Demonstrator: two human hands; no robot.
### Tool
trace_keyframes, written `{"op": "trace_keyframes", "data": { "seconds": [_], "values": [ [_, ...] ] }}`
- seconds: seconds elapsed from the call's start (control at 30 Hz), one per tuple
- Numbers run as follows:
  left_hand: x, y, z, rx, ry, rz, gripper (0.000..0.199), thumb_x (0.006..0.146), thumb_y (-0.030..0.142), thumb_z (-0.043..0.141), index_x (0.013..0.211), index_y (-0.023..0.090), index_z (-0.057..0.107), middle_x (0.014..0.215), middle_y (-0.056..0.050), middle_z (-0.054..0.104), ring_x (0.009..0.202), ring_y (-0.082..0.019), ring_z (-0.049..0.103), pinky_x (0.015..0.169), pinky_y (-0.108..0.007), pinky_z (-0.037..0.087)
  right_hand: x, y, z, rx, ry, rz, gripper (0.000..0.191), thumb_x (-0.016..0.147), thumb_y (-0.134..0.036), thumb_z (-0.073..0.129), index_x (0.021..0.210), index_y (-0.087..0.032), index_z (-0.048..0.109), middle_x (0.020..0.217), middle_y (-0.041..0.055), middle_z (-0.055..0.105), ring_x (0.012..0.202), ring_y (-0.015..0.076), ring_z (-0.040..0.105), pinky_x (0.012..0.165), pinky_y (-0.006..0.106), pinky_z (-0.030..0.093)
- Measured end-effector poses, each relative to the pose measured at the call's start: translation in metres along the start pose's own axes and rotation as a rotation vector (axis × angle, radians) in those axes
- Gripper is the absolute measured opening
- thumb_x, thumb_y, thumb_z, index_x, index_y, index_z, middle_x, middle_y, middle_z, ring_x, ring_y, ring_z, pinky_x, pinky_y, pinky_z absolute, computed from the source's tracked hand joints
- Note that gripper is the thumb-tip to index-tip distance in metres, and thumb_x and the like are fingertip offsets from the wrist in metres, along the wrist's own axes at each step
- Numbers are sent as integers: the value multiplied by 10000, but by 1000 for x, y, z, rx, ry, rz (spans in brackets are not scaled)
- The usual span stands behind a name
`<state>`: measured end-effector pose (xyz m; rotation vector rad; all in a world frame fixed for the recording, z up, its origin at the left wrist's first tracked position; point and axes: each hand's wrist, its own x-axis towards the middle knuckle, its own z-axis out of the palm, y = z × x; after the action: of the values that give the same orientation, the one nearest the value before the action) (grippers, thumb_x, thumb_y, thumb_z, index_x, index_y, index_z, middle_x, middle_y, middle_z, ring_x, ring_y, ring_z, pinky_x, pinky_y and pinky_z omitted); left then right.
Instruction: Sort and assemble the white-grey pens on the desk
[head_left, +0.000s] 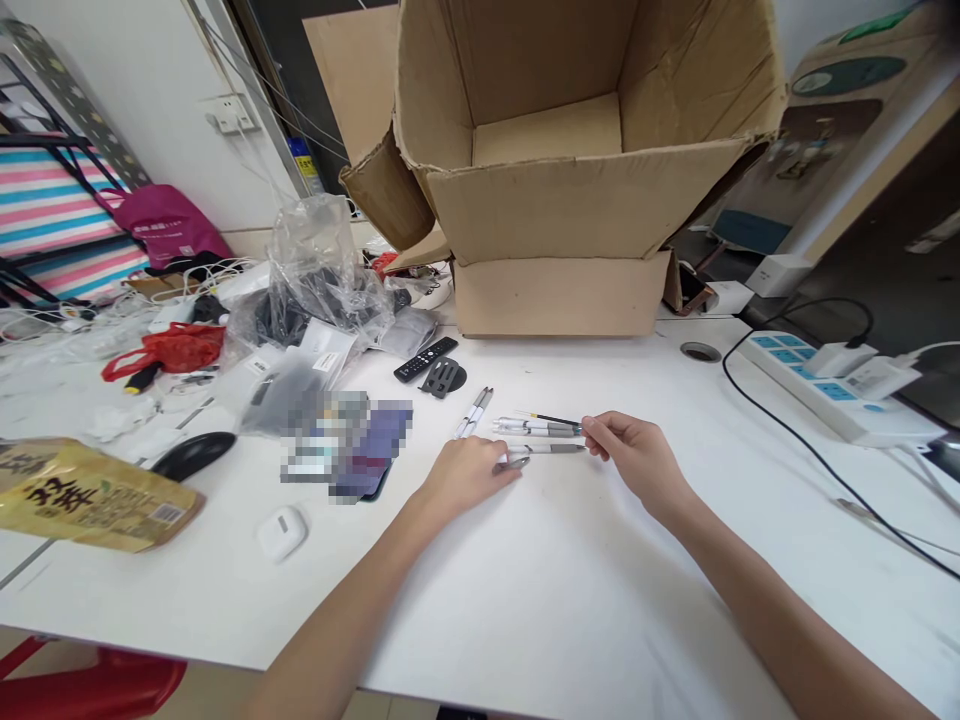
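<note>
Your right hand (634,462) is nearly closed, pinching the right end of a grey-and-white pen (546,449) between thumb and fingers. Your left hand (466,475) is curled in at the pen's left end, touching it; you can't tell whether it has a firm hold. Just past the pen at 12 o'clock lies a row of similar pens (536,427), and a white pen pair (474,412) sits at 11 o'clock. Both rest on the white table (525,620). At 9 o'clock is a white earbud case (283,532), with a black mouse (193,455) and a gold snack bag (90,495) beyond. A black remote (425,359) lies at 11 o'clock, a power strip (832,385) at 2 o'clock, and an open cardboard box (555,170) stands farthest away at 12 o'clock.
</note>
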<state>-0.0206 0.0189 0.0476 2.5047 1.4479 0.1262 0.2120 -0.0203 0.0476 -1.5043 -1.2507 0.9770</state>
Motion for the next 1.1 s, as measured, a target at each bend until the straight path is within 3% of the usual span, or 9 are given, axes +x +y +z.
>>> {"op": "trace_keyframes", "data": {
  "seconds": [0.3,0.43,0.6,0.77,0.93,1.1],
  "values": [
    [-3,9,10,-40,19,20,417,869,530,455,666,212,634,645,-37,664,590,-195,603,556,-277,359,-5,-7,2,-50,-39,24,367,845,-538,583,697,-205,626,684,2,570,588,125,459,557,271,378],
    [-1,3,3,-100,126,-104,485,885,602,383,684,214,594,582,-18,609,568,-188,572,544,-265,322,-4,-6,2,-51,-51,22,366,847,-531,582,703,-198,624,687,9,571,598,127,456,548,264,370],
    [2,-6,-3,-333,225,-154,550,978,449,152,621,214,498,562,-11,555,570,-168,537,592,-269,347,-4,-6,2,-83,-129,21,382,846,-539,578,678,-197,599,687,8,570,615,128,463,540,254,361],
    [1,-4,-1,-447,203,-67,472,961,406,233,570,211,412,522,13,464,544,-149,460,581,-268,312,-6,-5,3,-80,-190,-4,369,840,-539,585,705,-197,613,699,17,580,636,135,478,517,249,343],
    [3,-1,3,-472,226,-64,401,923,386,310,562,213,322,495,38,352,498,-125,344,523,-268,235,-6,-3,3,-63,-202,-6,329,815,-527,620,763,-203,644,702,11,572,640,137,478,495,243,325],
    [4,-4,6,-566,233,-62,419,936,375,271,553,210,307,512,40,329,513,-117,347,536,-261,265,-6,-4,2,-33,-186,0,311,796,-515,647,816,-205,663,707,7,569,647,136,468,496,240,321]
  ]
}}
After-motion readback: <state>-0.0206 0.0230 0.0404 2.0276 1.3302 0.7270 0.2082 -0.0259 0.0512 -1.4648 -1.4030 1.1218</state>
